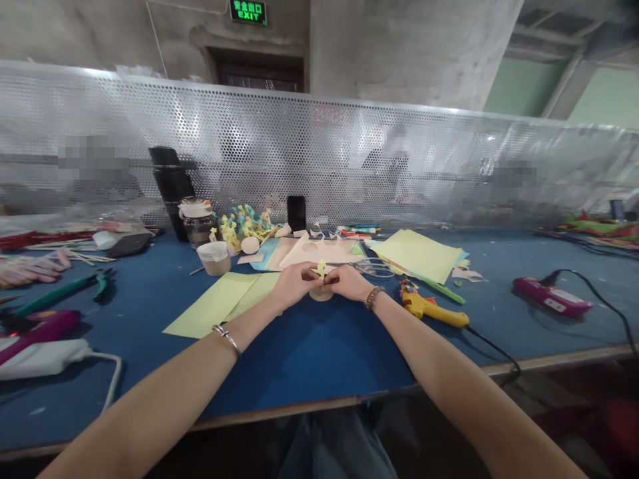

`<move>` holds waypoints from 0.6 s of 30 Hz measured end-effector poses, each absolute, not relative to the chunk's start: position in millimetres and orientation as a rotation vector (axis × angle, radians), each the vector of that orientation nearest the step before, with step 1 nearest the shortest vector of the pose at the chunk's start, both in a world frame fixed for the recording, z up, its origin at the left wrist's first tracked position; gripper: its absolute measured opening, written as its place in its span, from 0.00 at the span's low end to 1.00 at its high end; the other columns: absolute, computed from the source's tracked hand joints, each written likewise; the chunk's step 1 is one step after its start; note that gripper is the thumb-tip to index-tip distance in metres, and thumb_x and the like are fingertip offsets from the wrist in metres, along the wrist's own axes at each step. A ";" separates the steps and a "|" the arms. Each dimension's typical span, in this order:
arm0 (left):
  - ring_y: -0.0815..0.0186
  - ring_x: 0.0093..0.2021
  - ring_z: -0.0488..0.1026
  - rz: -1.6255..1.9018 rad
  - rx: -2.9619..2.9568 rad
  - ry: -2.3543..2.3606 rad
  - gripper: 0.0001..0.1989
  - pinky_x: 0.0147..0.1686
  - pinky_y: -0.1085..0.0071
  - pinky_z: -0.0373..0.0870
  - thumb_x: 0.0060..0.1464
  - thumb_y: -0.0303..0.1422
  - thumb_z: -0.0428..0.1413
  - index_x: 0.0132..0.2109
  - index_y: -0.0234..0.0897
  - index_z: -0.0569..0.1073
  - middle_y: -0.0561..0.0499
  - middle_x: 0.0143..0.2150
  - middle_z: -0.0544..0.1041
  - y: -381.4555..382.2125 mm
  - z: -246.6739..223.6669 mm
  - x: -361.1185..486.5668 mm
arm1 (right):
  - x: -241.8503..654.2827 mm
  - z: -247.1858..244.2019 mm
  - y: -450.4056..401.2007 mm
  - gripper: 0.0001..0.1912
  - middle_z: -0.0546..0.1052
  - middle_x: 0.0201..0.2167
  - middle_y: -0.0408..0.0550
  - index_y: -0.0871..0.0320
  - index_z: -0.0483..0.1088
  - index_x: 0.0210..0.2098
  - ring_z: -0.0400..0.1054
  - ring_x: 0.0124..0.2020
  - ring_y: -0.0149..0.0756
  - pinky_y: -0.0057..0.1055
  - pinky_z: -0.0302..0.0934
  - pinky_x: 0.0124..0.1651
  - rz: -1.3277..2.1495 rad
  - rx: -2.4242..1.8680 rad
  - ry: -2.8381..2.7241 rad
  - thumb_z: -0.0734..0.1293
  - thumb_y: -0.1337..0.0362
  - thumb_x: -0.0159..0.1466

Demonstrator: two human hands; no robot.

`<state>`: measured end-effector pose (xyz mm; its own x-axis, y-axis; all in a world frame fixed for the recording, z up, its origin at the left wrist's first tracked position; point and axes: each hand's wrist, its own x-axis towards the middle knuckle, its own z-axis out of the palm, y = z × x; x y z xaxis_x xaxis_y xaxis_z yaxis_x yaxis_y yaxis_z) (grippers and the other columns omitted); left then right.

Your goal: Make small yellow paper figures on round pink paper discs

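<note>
My left hand [298, 282] and my right hand [347, 282] meet above the blue table. Between their fingertips stands a small yellow paper piece [322, 269], pinched from both sides. A pale round base [320, 294] shows just below the fingers; whether it is joined to the yellow piece is too small to tell. Yellow-green paper sheets [214, 303] lie beside my left hand. Behind the hands is a tray-like spread of cream paper [329, 251]. A yellow glue gun [434, 311] rests to the right of my right wrist.
A white cup [214, 258], a lidded jar [196, 219] and a black bottle [172, 189] stand at back left, near small paper figures [244, 226]. More yellow sheets [422, 253], scissors [374, 266] and a purple power strip [552, 297] lie right. Green pliers [64, 291] lie left.
</note>
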<state>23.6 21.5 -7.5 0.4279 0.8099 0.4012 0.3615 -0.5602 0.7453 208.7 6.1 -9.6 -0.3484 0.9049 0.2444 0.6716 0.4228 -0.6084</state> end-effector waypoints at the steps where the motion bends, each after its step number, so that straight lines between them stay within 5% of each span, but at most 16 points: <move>1: 0.60 0.37 0.78 1.040 2.114 0.981 0.18 0.42 0.65 0.74 0.45 0.36 0.62 0.45 0.37 0.75 0.50 0.33 0.81 21.6 -7.7 23.7 | 208.6 -9.3 5.9 0.13 0.76 0.23 0.43 0.61 0.79 0.30 0.63 0.24 0.29 0.25 0.55 0.29 0.547 -1.334 -2.126 0.70 0.57 0.54; 18: 0.62 0.40 0.78 1.217 2.036 0.967 0.14 0.45 0.64 0.74 0.47 0.34 0.61 0.42 0.32 0.77 0.45 0.40 0.81 16.6 -2.0 27.5 | 206.8 -4.1 2.2 0.11 0.79 0.26 0.46 0.62 0.79 0.31 0.68 0.27 0.32 0.26 0.58 0.32 0.561 -1.342 -2.132 0.70 0.60 0.55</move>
